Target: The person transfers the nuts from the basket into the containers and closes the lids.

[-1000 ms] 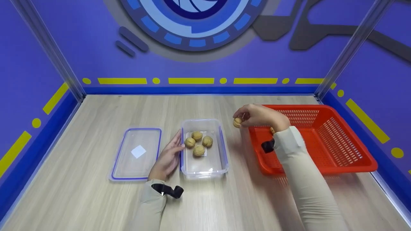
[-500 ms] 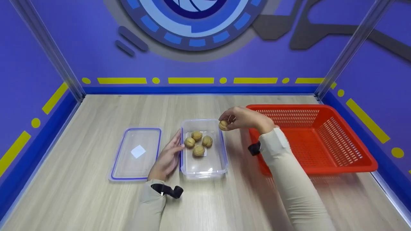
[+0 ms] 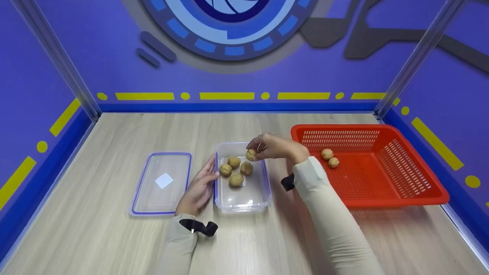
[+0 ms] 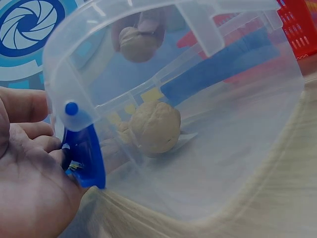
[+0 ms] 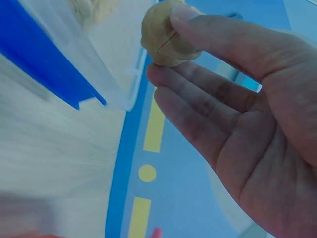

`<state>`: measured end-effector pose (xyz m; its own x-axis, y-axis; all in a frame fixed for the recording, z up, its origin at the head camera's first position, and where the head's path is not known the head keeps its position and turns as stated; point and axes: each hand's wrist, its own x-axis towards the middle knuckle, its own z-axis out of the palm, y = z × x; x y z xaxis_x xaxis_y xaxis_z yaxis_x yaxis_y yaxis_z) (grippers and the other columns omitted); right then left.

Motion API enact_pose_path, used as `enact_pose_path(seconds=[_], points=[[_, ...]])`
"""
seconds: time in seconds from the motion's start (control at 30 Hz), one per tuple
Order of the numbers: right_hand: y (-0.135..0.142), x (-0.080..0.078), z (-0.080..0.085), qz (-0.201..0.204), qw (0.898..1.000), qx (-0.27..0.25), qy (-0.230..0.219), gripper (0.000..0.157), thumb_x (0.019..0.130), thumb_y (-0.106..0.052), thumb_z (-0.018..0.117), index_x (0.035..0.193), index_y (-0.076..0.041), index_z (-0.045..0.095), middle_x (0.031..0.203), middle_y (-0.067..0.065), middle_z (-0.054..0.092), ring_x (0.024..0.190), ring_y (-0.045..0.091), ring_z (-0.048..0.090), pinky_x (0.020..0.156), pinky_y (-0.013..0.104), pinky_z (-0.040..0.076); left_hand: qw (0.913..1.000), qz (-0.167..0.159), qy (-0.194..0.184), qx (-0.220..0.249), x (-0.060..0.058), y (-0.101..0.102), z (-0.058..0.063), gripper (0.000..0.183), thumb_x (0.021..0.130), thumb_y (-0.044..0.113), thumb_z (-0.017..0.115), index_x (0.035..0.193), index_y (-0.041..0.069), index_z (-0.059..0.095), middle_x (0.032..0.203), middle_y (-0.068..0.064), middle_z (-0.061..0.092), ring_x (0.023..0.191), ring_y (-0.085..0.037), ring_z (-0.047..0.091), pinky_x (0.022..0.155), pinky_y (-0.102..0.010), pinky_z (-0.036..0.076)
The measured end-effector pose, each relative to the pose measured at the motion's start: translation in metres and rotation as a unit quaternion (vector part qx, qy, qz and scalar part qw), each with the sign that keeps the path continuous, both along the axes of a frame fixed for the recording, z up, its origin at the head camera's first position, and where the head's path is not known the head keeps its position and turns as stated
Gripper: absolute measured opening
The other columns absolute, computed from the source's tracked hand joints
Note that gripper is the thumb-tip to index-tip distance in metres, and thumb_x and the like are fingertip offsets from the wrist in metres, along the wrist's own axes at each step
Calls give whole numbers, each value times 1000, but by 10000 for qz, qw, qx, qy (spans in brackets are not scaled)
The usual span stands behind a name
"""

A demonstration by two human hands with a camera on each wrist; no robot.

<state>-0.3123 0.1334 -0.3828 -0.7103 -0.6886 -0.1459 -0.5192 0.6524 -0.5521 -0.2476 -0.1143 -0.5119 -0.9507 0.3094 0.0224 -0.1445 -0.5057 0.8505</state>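
A walnut (image 3: 251,154) is pinched between thumb and fingertips of my right hand (image 3: 273,147), above the far right part of a clear plastic box (image 3: 256,194). Inside that box lie several walnuts (image 3: 236,179), grouped toward its left and far side. My left hand (image 3: 198,191) rests along the box's left wall with fingers extended. In the left wrist view its fingers touch the wall beside a blue clip (image 4: 86,153). The right wrist view shows the pinched walnut (image 5: 168,34) close up, with the box's blue clip (image 5: 44,54) at left.
A red plastic basket (image 3: 382,202) stands at right, with two walnuts (image 3: 327,154) in its far left corner. Left of my left hand lies a clear lid (image 3: 162,198) with a blue seal and a white paper square (image 3: 164,180). Blue panels enclose the wooden table (image 3: 244,244).
My right hand has carried the walnut leftward from the basket's edge to over the box. Two walnuts in the basket have come into view. My left hand has stayed put.
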Motion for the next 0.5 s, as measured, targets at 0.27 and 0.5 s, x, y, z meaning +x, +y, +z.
enact_pose_path(seconds=[0.27, 0.5], points=[[-13, -2, -16, 0, 10000, -72, -32, 34, 84, -3, 66, 118, -4, 67, 111, 12, 70, 100, 26, 66, 89, 34, 57, 10000, -73, 11, 20, 0, -1, 1, 73, 90, -11, 39, 153, 3, 4, 162, -8, -7, 150, -23, -10, 123, -35, -6], [-23, -3, -26, 173, 9997, -90, 156, 34, 84, 0, 66, 117, -2, 67, 111, 13, 71, 100, 26, 67, 88, 33, 57, 10000, -32, 7, -25, 0, 0, 0, 73, 90, -10, 39, 153, 3, 4, 162, -8, -7, 150, -23, -9, 123, -35, -6]])
